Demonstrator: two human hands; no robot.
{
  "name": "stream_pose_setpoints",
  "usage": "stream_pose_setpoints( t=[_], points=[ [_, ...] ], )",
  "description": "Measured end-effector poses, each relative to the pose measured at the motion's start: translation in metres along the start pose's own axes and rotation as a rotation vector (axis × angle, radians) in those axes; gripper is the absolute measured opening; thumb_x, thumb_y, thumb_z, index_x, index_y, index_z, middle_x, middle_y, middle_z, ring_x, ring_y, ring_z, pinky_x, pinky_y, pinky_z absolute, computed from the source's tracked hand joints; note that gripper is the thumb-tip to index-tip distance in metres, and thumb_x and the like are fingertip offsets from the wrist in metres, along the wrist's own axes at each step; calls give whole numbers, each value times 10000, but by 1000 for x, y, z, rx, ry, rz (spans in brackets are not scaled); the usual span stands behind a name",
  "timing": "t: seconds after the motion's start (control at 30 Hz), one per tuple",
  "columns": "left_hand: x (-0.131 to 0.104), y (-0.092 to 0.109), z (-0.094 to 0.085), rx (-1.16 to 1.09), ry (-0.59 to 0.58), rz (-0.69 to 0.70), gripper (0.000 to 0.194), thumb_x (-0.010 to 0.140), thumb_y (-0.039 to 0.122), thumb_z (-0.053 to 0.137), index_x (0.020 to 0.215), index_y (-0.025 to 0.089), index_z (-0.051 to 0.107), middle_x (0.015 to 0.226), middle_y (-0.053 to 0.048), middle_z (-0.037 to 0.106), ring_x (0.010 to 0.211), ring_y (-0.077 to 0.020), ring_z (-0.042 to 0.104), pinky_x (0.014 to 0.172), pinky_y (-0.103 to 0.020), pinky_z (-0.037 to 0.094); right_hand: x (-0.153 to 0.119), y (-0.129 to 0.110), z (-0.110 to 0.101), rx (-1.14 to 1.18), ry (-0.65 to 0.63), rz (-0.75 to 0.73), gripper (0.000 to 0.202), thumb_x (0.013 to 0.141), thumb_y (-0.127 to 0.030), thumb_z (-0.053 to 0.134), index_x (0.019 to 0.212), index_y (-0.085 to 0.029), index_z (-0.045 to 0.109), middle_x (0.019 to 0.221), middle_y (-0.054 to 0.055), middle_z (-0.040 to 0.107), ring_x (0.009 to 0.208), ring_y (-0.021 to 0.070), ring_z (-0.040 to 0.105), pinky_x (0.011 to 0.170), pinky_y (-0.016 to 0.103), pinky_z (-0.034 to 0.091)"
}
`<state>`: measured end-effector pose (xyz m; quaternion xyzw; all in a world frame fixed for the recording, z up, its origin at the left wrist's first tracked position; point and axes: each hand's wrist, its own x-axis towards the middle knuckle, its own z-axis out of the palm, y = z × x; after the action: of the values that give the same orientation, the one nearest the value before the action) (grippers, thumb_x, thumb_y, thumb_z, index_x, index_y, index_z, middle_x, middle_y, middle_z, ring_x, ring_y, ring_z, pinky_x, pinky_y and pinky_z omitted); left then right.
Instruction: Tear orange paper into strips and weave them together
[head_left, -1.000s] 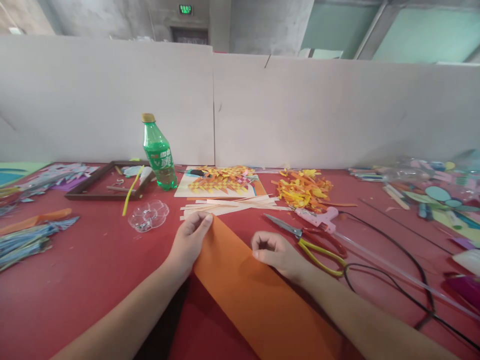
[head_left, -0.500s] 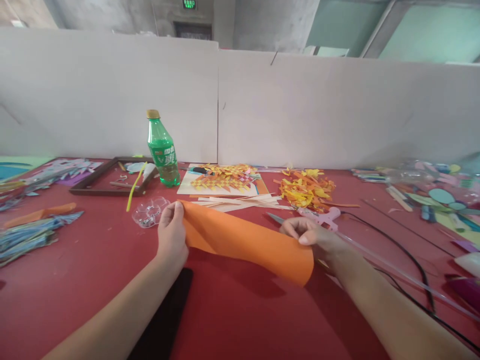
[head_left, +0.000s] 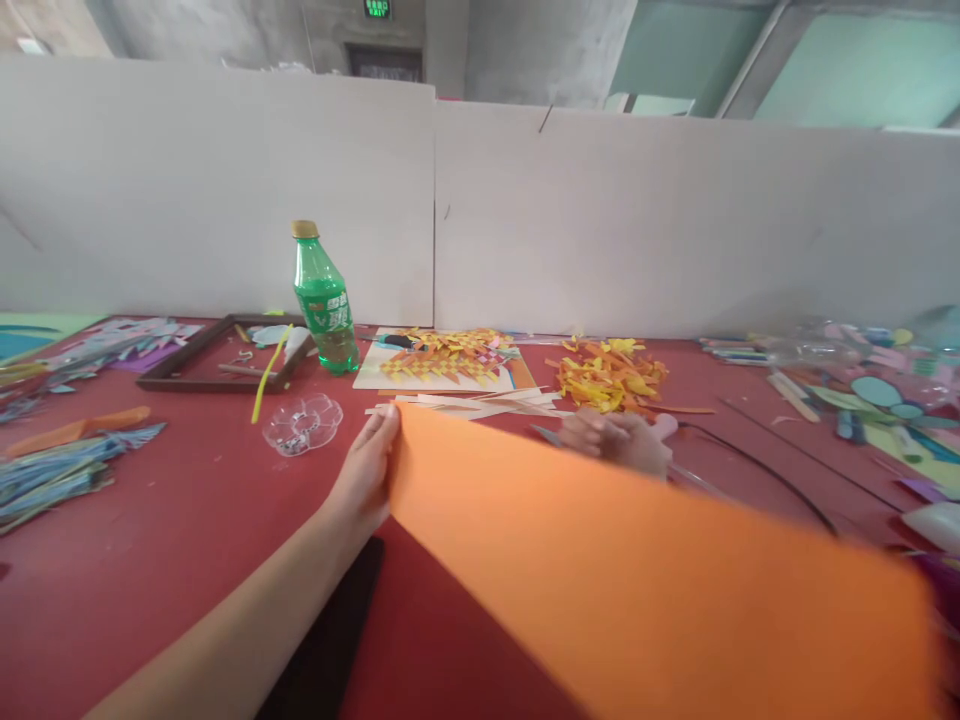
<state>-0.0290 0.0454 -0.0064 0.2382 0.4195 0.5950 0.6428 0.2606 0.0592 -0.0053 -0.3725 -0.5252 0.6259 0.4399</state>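
My left hand [head_left: 367, 465] is closed on the left end of a sheet of orange paper [head_left: 637, 580], thumb and fingers pinching its edge. The sheet stretches rightward and toward me, blurred at its near right corner. Behind its upper edge is my right hand [head_left: 619, 440], smeared by motion, with fingers curled. The paper covers its lower part, and what it grips is unclear. A grey pointed blade [head_left: 546, 434] shows just left of those fingers; whether it is held or lies on the table cannot be seen.
Beyond the hands lie pale strips [head_left: 487, 403], woven yellow-orange paper [head_left: 442, 370] and a pile of yellow-orange scraps [head_left: 611, 375]. A green bottle [head_left: 326, 310], a clear flower-shaped tray [head_left: 304, 425] and a brown frame [head_left: 202, 384] stand left. A black cable [head_left: 757, 465] runs right.
The orange sheet has unfurled from a curled band and swung out to the right and toward me. My left hand moved slightly right; my right hand shifted up and back behind the paper.
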Motion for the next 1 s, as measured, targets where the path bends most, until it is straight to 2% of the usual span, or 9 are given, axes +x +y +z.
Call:
stream_pose_setpoints(
  t=[0.07, 0.17, 0.33, 0.43, 0.57, 0.63, 0.73, 0.87, 1.0],
  points=[
    [-6, -1, 3, 45, -89, -48, 370, 694, 413, 793, 883, 213, 547, 661, 57, 601, 536, -103, 591, 536, -200, 482, 2, 4, 19, 90, 15, 39, 266, 807, -427, 527, 636, -228, 481, 574, -11, 455, 508, 129, 422, 470, 277, 329],
    [-10, -5, 5, 126, -236, -72, 380, 677, 377, 820, 889, 213, 550, 661, 68, 591, 528, -83, 574, 535, -182, 461, -3, 14, 48, 319, -91, 322, 208, 762, -373, 658, 708, -184, 589, 665, 11, 587, 589, 132, 552, 531, 252, 419],
    [-11, -9, 3, 59, -346, -70, 348, 727, 298, 798, 997, 239, 586, 739, 61, 614, 586, -70, 577, 593, -182, 453, -20, 22, 85, 431, -219, 443, 176, 795, -317, 709, 824, -148, 668, 793, 39, 693, 746, 158, 666, 730, 276, 497],
    [-13, -9, 4, -38, -467, -104, 390, 704, 227, 811, 1035, 254, 606, 792, 45, 647, 702, -106, 620, 701, -228, 476, -24, 22, 93, 436, -289, 541, 311, 871, -368, 621, 1012, -101, 693, 902, 109, 734, 802, 192, 703, 800, 311, 506],
    [-15, -9, 5, -75, -558, -110, 396, 660, 183, 838, 998, 255, 645, 724, 46, 648, 783, -125, 630, 787, -249, 452, -23, 27, 88, 508, -412, 639, 529, 836, -544, 617, 1101, -89, 671, 1059, 158, 719, 924, 253, 714, 870, 364, 509],
    [-15, -10, 6, -58, -558, -109, 386, 646, 188, 847, 975, 259, 658, 716, 44, 652, 788, -129, 629, 805, -258, 444, -21, 29, 84, 492, -352, 562, 463, 811, -487, 682, 1087, -115, 662, 959, 118, 733, 795, 213, 718, 778, 348, 534],
    [-15, -9, 6, -29, -542, -91, 383, 639, 208, 846, 974, 261, 667, 796, 21, 670, 838, -155, 632, 830, -287, 450, -18, 31, 81, 436, -135, 421, 388, 743, -301, 794, 1071, -154, 649, 872, 41, 730, 711, 141, 691, 688, 262, 521],
    [-16, -7, 7, 96, -509, -41, 365, 676, 212, 810, 1010, 241, 667, 1026, -36, 670, 940, -198, 634, 857, -312, 468, -15, 33, 81, 428, 20, 325, 464, 676, -267, 844, 1072, -186, 617, 915, 32, 743, 805, 171, 713, 774, 306, 536],
    [-17, -9, 5, 195, -530, -18, 295, 741, 240, 764, 1016, 240, 655, 1024, -48, 689, 919, -209, 657, 882, -332, 469, -13, 35, 78, 385, 109, 262, 484, 627, -238, 872, 1019, -205, 590, 881, 26, 756, 837, 192, 721, 839, 339, 530]
  ],
)
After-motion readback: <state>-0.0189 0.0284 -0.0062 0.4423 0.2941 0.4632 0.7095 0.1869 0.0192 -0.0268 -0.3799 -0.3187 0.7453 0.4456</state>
